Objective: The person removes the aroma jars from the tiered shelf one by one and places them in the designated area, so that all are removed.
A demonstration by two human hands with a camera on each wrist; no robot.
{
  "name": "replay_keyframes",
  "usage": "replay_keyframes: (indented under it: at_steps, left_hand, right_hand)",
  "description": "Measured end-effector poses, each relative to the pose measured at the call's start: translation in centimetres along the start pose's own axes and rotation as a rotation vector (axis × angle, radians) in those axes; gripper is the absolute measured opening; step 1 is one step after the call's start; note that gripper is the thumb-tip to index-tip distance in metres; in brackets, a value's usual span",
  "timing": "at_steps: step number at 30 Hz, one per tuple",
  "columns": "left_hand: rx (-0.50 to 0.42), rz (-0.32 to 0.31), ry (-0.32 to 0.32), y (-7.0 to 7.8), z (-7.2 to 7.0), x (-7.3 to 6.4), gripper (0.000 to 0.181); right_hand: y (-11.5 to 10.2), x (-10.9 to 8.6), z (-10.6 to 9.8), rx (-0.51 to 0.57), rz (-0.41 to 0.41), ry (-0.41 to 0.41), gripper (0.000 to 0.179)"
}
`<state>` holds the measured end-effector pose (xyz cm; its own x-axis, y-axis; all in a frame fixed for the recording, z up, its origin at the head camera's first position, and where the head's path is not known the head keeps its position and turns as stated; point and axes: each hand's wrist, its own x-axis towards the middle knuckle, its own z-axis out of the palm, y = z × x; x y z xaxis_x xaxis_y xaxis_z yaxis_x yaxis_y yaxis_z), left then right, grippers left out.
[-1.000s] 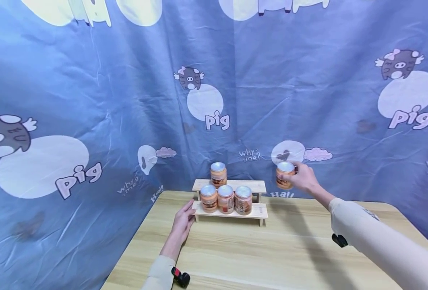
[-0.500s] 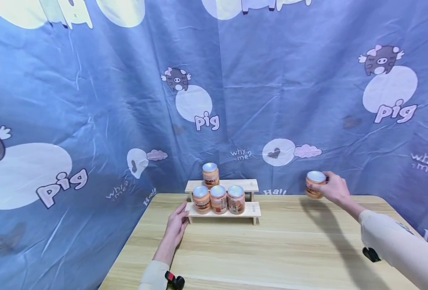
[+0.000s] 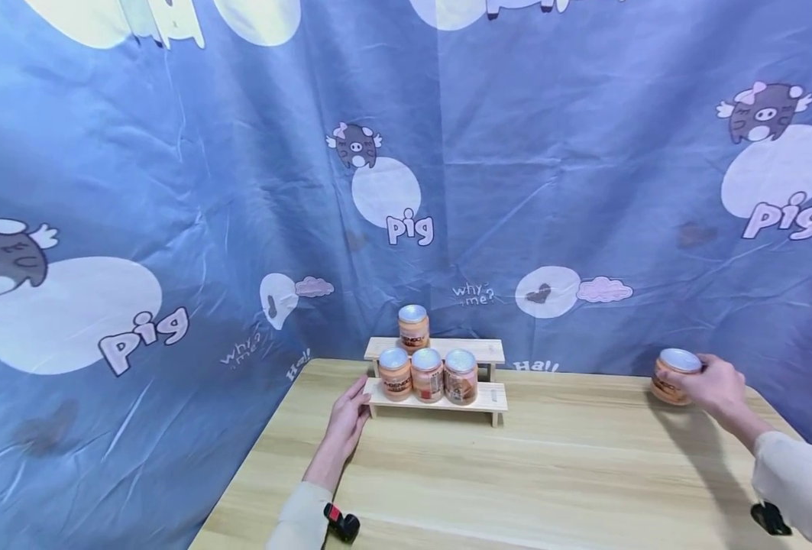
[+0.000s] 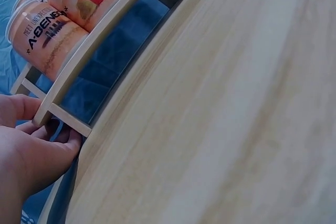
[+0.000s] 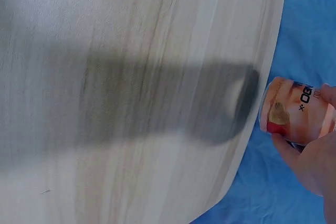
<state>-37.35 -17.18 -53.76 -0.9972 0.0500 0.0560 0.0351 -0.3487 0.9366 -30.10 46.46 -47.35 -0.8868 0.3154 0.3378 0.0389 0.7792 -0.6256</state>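
At the table's far right, my right hand grips an orange can with a silver lid, thumb and fingers around its sides. In the right wrist view the can appears past the table edge, apart from its shadow. My left hand holds the left end of a two-step wooden rack; the left wrist view shows its fingers pinching the lower shelf's end. Three similar cans stand side by side on that lower step, including the middle can. One more can stands on the upper step.
The pale wooden table lies under the rack. A blue curtain with pig prints hangs along the back and left edges. A black wrist device sits on the left sleeve.
My right hand has carried the can rightward and lower, from beside the rack to near the table's back right corner. The left hand has stayed at the rack's end.
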Motion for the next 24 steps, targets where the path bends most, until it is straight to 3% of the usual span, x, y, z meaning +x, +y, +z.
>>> replay_keyframes:
  at_steps: [14,24]
  left_hand:
    - [0.009,0.009,0.032,0.0,0.5,0.0,0.061]
    - [0.066,0.028,0.06,-0.1,1.4,-0.1,0.062]
  right_hand:
    - [2.2,0.2,-0.7,0.01,0.112,-0.032,0.085]
    - [3.1,0.2,-1.3,-0.029,0.099,-0.04,0.087]
